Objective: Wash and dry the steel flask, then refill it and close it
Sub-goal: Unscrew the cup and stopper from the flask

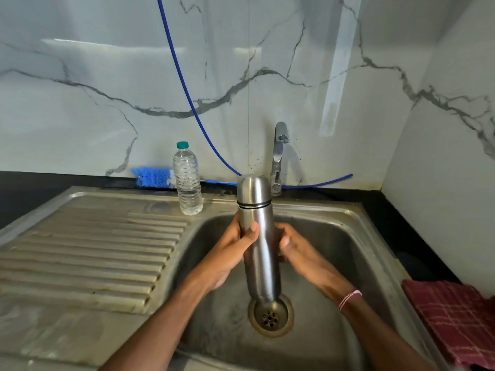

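Two hands are on the steel flask (261,266), going by my head-camera feed.

— Where is it sitting?

— It isn't sitting. It is held roughly upright over the basin of the sink (356,210), base just above the drain (270,315) and top near the spout of the tap (278,156). Its domed cap (253,190) is on.

— How are the fingers?

— My left hand (230,253) grips the middle of the body, with the thumb laid across the front and the fingers wrapped behind. My right hand (297,250) holds it from the other side, thumb on the steel and fingers curving round the back. That hand is blurred, so I can't give finer detail. I can see a pink thread band (349,298) on that wrist.

— What else is around?

— A plastic water bottle (187,180) with a green top stands on the sink's back edge, left of the flask. Behind it a blue bottle brush (152,178) lies along the marble wall. A thin blue tube (182,73) hangs down that wall and runs behind the tap. The ribbed drainboard (93,250) is on the left, and a red checked cloth (450,317) lies on the dark counter to the right.
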